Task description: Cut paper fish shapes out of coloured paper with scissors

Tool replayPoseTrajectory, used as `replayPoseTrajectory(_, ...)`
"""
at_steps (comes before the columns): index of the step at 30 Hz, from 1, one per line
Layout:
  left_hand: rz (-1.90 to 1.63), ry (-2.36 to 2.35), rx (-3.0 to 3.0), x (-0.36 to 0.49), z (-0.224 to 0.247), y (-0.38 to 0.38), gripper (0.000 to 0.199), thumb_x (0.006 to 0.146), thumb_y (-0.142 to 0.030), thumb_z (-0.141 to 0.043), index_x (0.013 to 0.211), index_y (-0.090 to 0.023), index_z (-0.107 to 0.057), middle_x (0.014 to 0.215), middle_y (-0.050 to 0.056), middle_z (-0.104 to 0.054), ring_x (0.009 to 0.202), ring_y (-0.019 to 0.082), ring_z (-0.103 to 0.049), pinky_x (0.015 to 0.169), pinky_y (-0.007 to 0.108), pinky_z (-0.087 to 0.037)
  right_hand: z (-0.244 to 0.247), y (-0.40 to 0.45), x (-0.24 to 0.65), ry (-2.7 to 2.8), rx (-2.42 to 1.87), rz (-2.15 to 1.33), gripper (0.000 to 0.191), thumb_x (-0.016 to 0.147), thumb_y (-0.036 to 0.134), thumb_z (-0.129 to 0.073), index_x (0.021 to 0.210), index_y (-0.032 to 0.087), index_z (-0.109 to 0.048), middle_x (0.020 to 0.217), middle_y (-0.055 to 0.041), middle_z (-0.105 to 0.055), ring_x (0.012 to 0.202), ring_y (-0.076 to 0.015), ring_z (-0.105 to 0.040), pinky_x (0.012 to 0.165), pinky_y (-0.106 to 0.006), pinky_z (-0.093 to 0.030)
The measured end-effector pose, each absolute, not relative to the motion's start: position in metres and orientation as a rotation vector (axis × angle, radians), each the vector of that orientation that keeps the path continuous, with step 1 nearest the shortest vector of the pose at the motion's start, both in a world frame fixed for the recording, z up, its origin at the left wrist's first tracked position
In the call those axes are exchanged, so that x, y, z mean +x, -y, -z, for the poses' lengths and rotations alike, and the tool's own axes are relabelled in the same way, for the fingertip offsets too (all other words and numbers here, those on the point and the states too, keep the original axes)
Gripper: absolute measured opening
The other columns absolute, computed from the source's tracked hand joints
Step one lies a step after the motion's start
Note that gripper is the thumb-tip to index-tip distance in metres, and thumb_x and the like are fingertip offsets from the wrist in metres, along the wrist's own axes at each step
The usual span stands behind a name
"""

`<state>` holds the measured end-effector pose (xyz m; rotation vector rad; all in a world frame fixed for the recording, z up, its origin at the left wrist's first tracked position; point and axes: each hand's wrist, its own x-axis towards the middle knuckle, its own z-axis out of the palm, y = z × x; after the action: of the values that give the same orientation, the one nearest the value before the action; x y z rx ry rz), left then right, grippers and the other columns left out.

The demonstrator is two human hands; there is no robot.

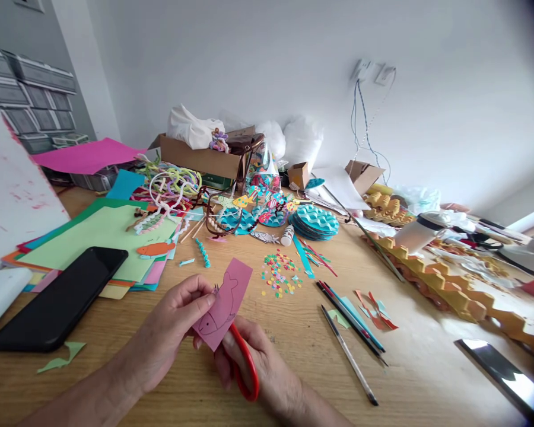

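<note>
Left hand is pinching the fish-drawn pink paper strip above the wooden table, right hand is gripping red-handled scissors at its near edge, paper probably handling light, flimsy, tearable, best held by blank margins

The one head-worn camera looked forward and down from close above the table, facing the wall behind it.

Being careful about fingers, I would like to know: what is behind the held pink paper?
Partly behind the pink paper, the right hand holds red-handled scissors; the left hand pinches the paper's left edge. The paper hides some fingers and most of the blades.
</note>
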<state>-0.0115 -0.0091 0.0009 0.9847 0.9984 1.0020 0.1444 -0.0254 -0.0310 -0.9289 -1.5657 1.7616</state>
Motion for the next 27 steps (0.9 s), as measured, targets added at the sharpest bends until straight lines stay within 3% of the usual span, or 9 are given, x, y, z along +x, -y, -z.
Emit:
replayPoseTrajectory(10,-1.004,-1.031,1.073,-0.0156,0.0025,0.0067,0.022,0.079,-0.036,-0.059,0.065,-0.019,-0.054,0.059,-0.005,-0.049,0.054,0.010,-0.040,0.050,0.020,-0.034,0.0254,0.0255,0.1427,1.587,-0.958,-1.716,0.054,0.089,0.062,-0.039,0.088,0.014,-0.062,0.046,0.0053,-0.044,0.038,-0.0053,-0.033,0.038,-0.016,-0.027)
replayPoseTrajectory(27,-1.067,-1.019,1.099,-0.0169,-0.0005,0.0044,0.019,0.079,-0.033,-0.059,0.065,-0.020,-0.053,0.059,-0.005,-0.047,0.055,0.011,-0.039,0.050,0.020,-0.032,0.0310,0.0248,0.1441,1.518,-0.900,-1.790,0.058,0.079,0.072,-0.044,0.071,0.015,-0.053,0.049,0.0044,-0.047,0.040,-0.0066,-0.039,0.042,-0.019,-0.027)
